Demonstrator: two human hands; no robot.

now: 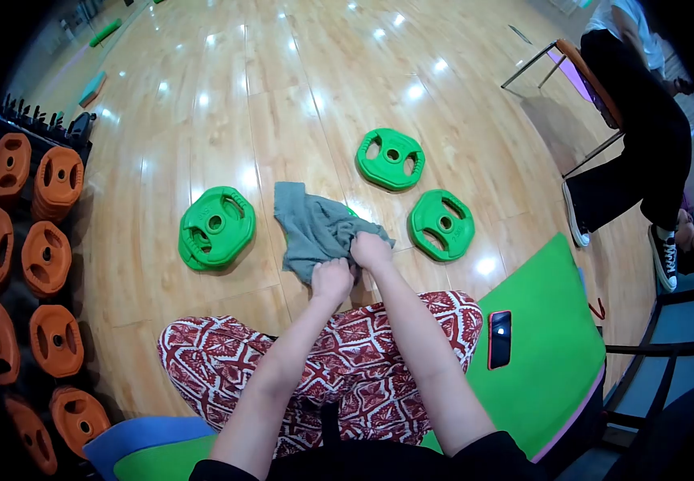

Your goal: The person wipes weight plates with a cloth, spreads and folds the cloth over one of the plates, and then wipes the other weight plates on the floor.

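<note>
A grey cloth (pixel 312 224) lies crumpled on the wooden floor in front of my crossed legs. My left hand (pixel 333 280) is closed on its near edge, and my right hand (pixel 372 250) grips it a little farther right. A sliver of green shows at the cloth's upper edge, so a green object is partly hidden beneath it. To the left is a green weight plate (pixel 231 224), which seems to rest on another. Two more sit to the right, a far green plate (pixel 406 170) and a nearer green plate (pixel 456 228).
Orange weight plates (pixel 56 340) hang on a rack along the left. A phone (pixel 500 340) lies on a green mat (pixel 539 321) at my right. Farther right, a person in black trousers (pixel 643 160) sits on a chair (pixel 583 72), feet on the floor.
</note>
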